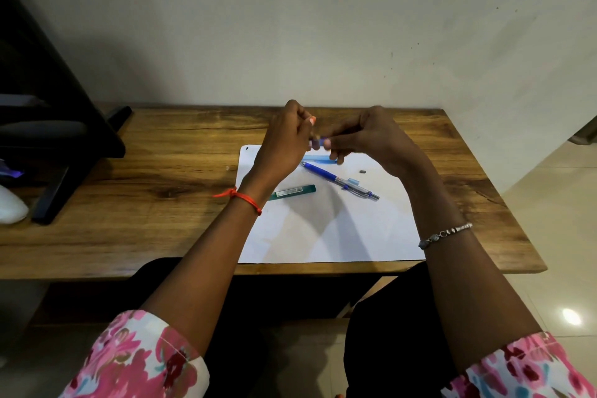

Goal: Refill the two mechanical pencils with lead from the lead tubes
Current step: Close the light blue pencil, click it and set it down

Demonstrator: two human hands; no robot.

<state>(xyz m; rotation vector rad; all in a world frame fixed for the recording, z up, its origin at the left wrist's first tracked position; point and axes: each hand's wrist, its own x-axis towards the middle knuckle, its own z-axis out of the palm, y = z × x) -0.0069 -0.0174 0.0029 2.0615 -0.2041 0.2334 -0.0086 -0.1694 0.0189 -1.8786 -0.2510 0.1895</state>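
I watch the left hand and right hand, above the bench, pinch a small blue piece between curled fingers. The blue pencil and green lead tube lie on the paper below. A loose pinch could drop the piece, and thin lead would likely snap if forced in crooked.

Forearms raised; left hand, right hand pinching, fingertips meeting.
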